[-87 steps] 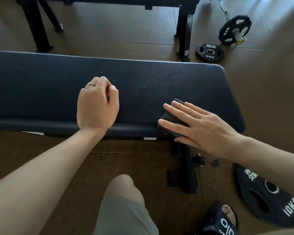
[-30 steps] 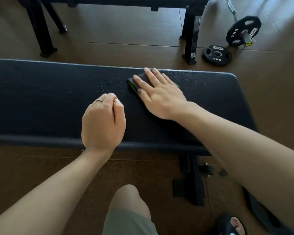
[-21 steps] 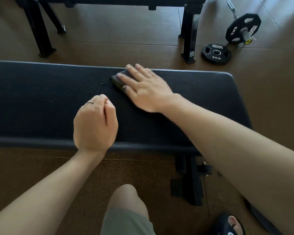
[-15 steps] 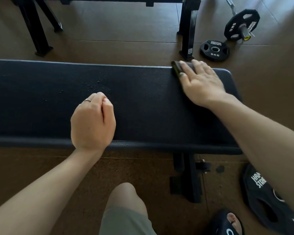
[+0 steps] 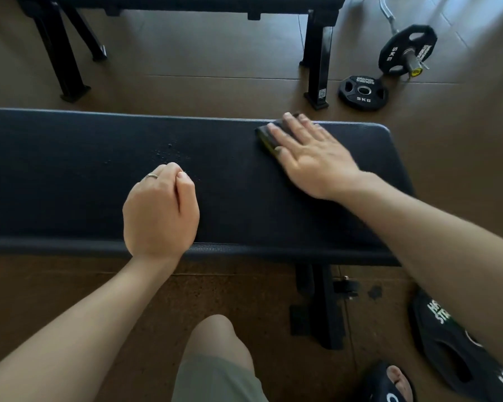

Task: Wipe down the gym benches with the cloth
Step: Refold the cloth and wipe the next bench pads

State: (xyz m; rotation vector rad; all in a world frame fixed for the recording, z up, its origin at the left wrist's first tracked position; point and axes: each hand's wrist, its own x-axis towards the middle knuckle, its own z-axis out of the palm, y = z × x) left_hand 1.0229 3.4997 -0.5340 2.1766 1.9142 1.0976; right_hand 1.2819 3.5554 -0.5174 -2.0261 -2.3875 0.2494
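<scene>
A long black padded gym bench [image 5: 70, 175] runs across the view. My right hand [image 5: 308, 155] lies flat with straight fingers on a dark folded cloth [image 5: 266, 139], pressing it onto the bench's far edge near the right end. Most of the cloth is hidden under the hand. My left hand [image 5: 160, 213] rests on the bench's middle as a loose fist, a ring on one finger, holding nothing. Small water droplets [image 5: 169, 153] dot the pad just beyond the left hand.
A second black bench [image 5: 186, 1] stands behind, its legs [image 5: 317, 59] on the brown floor. Two 5 kg weight plates [image 5: 363, 92] and a bar lie at the back right. A larger plate [image 5: 459, 352] lies by my sandalled foot [image 5: 389, 384]; my knee [image 5: 215, 343] is below.
My right hand swept the cloth along the far edge, left and then to the right end; now it has slid back leftward a little. The left hand stays put.
</scene>
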